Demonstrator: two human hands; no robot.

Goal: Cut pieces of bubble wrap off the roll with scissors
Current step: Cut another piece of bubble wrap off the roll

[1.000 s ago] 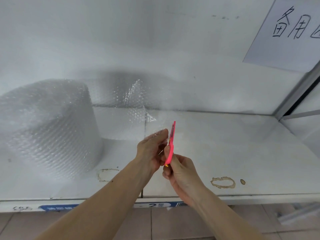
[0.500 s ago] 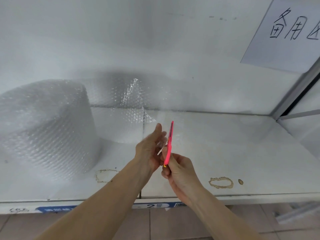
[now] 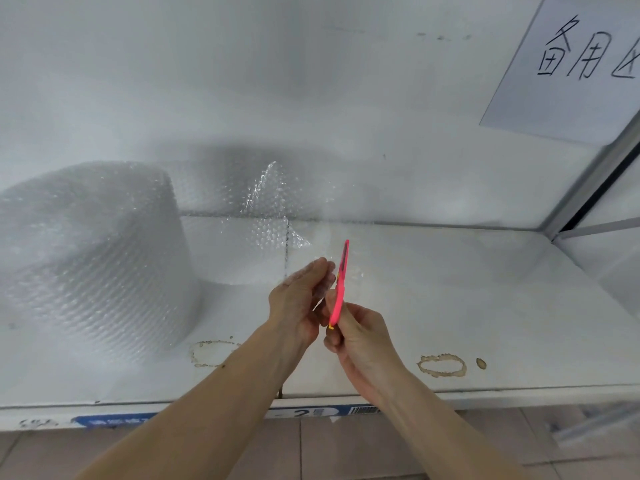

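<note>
Centre of the frame, just below the middle, my right hand (image 3: 360,337) is closed round the pink scissors (image 3: 339,289), handles buried in my palm, tips aimed toward the top of the picture; their long axis runs nearly straight up the frame, tilted a touch to the right; whether the blades are parted I cannot tell, they show edge-on as one thin line; my left hand (image 3: 299,299) sits just beside them on the left, fingers (image 3: 320,268) loosely curled and pinching what looks like a scrap of clear bubble film, though it is too faint to be sure; now the relation that matters: the bubble wrap roll (image 3: 93,254) stands upright at the left of the frame, well apart from both hands, and its loose sheet (image 3: 263,216) trails rightward along the shelf (image 3: 450,299) and climbs the back wall, ending above and a little left of my left hand; so the free edge lies up-frame and leftward from the blade tips; left hand is the nearer one to grab it; I reckon the blades are already lined up to run into it once the sheet is pulled taut.
</note>
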